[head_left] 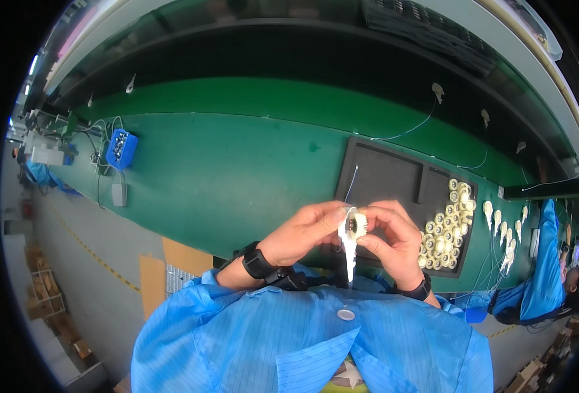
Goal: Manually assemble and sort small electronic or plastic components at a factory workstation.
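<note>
In front of my chest, my left hand [300, 234] is closed on a white plastic housing [349, 257] with a round head and a tapering stem that points down toward me. The thumb and fingers of my right hand [397, 243] pinch a cream toothed ring [361, 225] against that round head. Dark inner parts show between the two pieces. A thin wire [352, 182] rises beside the housing; where it ends near my fingers is hidden. Similar cream ring pieces [444, 237] lie in a cluster on the right side of a black tray [384, 169].
Several white housings with wires [488, 211] lie right of the tray. At the far left are a blue bin of small parts [123, 149] and a grey box [119, 194]. Similar parts [438, 92] hang along the dark back panel. A person in blue [540, 255] sits at the right.
</note>
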Available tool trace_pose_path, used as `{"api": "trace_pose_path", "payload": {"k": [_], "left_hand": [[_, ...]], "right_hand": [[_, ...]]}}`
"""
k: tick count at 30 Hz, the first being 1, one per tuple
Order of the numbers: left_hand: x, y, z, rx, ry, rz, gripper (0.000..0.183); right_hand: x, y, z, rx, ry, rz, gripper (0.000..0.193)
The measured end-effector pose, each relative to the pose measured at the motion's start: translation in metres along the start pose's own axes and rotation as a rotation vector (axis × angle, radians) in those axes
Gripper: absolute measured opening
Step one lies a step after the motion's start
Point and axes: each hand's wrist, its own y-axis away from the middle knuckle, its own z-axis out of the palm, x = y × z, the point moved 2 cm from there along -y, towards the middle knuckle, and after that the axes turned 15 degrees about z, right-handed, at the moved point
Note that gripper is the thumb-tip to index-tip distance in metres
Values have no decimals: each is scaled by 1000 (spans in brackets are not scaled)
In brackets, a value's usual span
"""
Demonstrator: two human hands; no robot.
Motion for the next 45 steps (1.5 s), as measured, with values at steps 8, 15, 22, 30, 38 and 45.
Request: {"api": "trace_pose_path", "payload": {"k": [8, 15, 22, 30, 38, 45], "left_hand": [[-5, 5, -2, -9, -141, 109, 30], [2, 14, -1, -71, -179, 64, 38], [-10, 3, -1, -7, 99, -85, 40], [-15, -1, -14, 57, -57, 34, 33], [41, -122, -104, 530, -281, 448, 27], [48, -245, -234, 421, -14, 287, 21]], "right_hand": [[-23, 3, -3, -7, 344, -128, 34], [-36, 2, 5, -57, 531, -366, 34], [-18, 1, 6, 49, 523, -235, 33], [40, -1, 21, -200, -257, 232, 66], [35, -2, -48, -215, 8, 287, 26], [105, -6, -214, 1023, 1105, 409, 58]]}}
